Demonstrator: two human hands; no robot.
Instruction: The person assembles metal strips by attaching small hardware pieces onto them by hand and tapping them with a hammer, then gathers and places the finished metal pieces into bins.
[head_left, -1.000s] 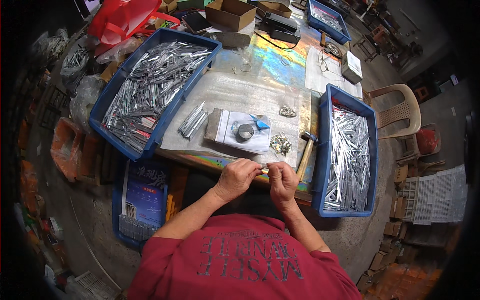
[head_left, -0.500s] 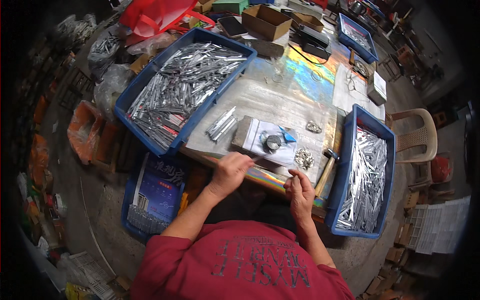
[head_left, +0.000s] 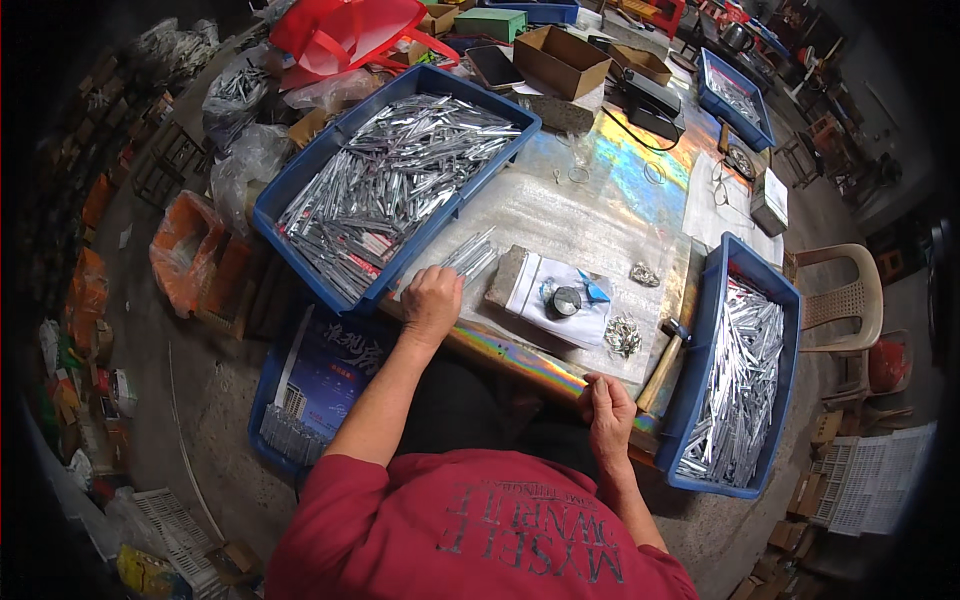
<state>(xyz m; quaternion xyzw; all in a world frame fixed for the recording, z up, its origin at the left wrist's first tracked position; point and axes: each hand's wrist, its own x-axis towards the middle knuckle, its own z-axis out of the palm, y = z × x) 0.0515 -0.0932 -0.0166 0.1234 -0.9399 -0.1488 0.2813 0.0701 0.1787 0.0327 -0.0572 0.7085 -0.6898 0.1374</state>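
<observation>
At the near edge of the table point(head_left: 515, 354), we see the right hand point(head_left: 608, 407), fingers curled together; whether they pinch anything, we cannot tell. The left hand point(head_left: 432, 303), fingers bent, meets the near end of loose silvery rods point(head_left: 472, 254), its grip hidden from us. The rods lie between a paper-topped block point(head_left: 508, 280) and a heaped blue tray point(head_left: 450, 216).
</observation>
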